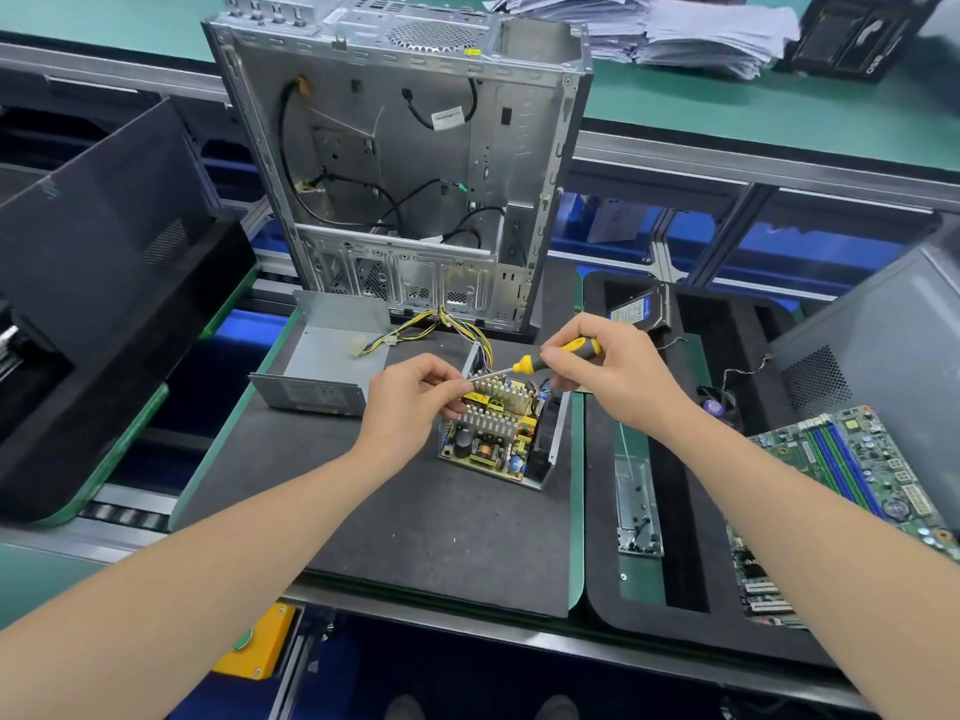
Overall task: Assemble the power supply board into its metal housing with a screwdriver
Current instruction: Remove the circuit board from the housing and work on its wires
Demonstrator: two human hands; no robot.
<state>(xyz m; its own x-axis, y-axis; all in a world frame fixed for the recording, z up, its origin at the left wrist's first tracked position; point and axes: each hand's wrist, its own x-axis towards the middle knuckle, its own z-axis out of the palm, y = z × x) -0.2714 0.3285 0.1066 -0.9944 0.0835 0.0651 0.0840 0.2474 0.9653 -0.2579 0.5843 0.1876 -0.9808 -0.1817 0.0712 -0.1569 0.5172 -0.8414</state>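
At mid-counter (415, 537), on the dark mat and just beneath both hands: power supply board (493, 433), seated component side up in its open metal housing (557, 441). Gripped in the right hand (608, 371), fingers curled round the yellow-and-black handle: screwdriver (524, 363), long axis slanting from upper right down to the left, across the board's far end. Pinched near the tip by the left hand (410, 402), thumb and forefinger closed on the shaft, perhaps with a screw held there, too small to tell. Left hand nearer the board's far-left corner, by this reading the likely next seat for the tip. Set well apart to the left: housing cover (322, 356). Standing behind, stripped and open: computer case (405, 174).
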